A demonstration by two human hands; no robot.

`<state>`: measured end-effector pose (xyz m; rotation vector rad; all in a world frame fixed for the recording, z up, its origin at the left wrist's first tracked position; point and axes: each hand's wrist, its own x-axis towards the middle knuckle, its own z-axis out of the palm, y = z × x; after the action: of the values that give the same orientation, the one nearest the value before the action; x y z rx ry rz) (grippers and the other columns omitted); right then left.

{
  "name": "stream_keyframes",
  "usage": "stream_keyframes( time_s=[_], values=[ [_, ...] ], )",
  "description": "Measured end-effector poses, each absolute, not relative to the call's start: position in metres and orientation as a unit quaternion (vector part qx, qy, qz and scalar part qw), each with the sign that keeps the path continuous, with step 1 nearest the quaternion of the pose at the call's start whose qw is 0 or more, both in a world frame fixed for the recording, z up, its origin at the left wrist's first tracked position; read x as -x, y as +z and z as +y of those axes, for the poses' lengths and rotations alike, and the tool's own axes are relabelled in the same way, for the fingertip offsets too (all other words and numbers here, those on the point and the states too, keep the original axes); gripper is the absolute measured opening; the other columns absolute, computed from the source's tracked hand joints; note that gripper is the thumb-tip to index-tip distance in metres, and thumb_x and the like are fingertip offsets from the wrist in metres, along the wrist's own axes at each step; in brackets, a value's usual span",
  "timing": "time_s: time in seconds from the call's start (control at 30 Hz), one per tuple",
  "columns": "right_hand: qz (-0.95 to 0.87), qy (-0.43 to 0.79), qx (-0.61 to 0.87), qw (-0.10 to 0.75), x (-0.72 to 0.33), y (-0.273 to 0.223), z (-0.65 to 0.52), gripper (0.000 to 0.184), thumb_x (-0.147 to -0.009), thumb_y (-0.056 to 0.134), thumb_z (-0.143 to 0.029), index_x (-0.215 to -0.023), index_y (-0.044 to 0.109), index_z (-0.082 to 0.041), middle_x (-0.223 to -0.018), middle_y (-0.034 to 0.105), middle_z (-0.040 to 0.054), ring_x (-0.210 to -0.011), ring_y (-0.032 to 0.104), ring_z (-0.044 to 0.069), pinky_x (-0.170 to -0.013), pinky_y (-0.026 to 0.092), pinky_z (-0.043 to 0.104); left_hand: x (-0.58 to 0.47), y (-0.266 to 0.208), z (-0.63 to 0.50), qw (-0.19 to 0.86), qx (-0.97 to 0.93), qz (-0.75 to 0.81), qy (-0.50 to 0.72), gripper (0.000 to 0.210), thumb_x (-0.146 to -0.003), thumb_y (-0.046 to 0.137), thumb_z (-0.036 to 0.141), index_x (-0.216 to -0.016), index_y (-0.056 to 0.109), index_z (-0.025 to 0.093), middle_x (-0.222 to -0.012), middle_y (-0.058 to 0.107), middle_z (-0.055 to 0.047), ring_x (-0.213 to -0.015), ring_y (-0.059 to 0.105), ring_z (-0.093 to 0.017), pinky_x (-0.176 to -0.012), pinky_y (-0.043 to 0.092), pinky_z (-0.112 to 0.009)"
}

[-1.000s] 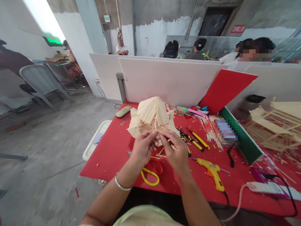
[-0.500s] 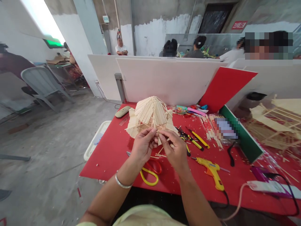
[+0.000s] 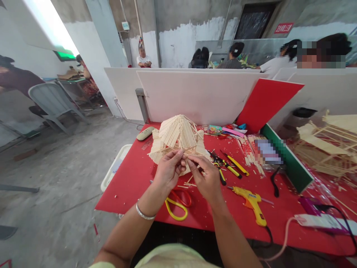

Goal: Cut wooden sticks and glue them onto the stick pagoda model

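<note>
Stick model [image 3: 178,130], broadest left to right, just on far side; left hand [image 3: 169,168] nearer, right hand [image 3: 205,175] beside; both pinched narrow, contents indiscernible

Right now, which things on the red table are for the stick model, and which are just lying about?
Probably for the job:
peak-roofed model of pale wooden sticks
yellow glue gun with a black cord
scissors with red and yellow handles

Probably just lying about:
beige oval object
bright pink flat strip
black curved strap
</note>
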<state>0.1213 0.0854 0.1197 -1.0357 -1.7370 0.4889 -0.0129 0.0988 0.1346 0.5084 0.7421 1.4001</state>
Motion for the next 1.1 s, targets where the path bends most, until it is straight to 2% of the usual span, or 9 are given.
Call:
stream_keyframes(
  time_s=[0.37,0.97,1.1],
  values=[
    [-0.717,0.208,0.435,0.504,-0.121,0.119,0.084,0.023,-0.094,0.052,-0.03,-0.11,0.067,-0.025,-0.102,0.069,0.0037,-0.091,0.063,0.015,-0.071,0.05,0.025,0.013,0.134,0.1,0.682,-0.223,0.32,0.619,0.027,-0.068,0.082,0.024,-0.083,0.065,0.009,-0.07,0.063,0.0,-0.049,0.053,-0.003,-0.044,0.046,-0.013],
    [-0.713,0.215,0.436,0.505,-0.121,0.114,0.085,0.023,-0.093,0.054,-0.03,-0.11,0.067,-0.026,-0.102,0.069,0.0028,-0.089,0.063,0.013,-0.071,0.05,0.024,0.012,0.134,0.099,0.686,-0.22,0.314,0.619,0.028,-0.067,0.082,0.023,-0.084,0.064,0.01,-0.068,0.063,0.001,-0.048,0.053,-0.003,-0.043,0.046,-0.014],
    [-0.714,0.213,0.432,0.508,-0.122,0.115,0.08,0.021,-0.093,0.054,-0.029,-0.109,0.067,-0.025,-0.1,0.068,0.0022,-0.09,0.062,0.013,-0.075,0.05,0.025,0.012,0.135,0.088,0.675,-0.229,0.318,0.625,0.027,-0.069,0.081,0.025,-0.085,0.064,0.01,-0.069,0.063,0.0,-0.049,0.053,-0.004,-0.044,0.047,-0.015]
  ],
)
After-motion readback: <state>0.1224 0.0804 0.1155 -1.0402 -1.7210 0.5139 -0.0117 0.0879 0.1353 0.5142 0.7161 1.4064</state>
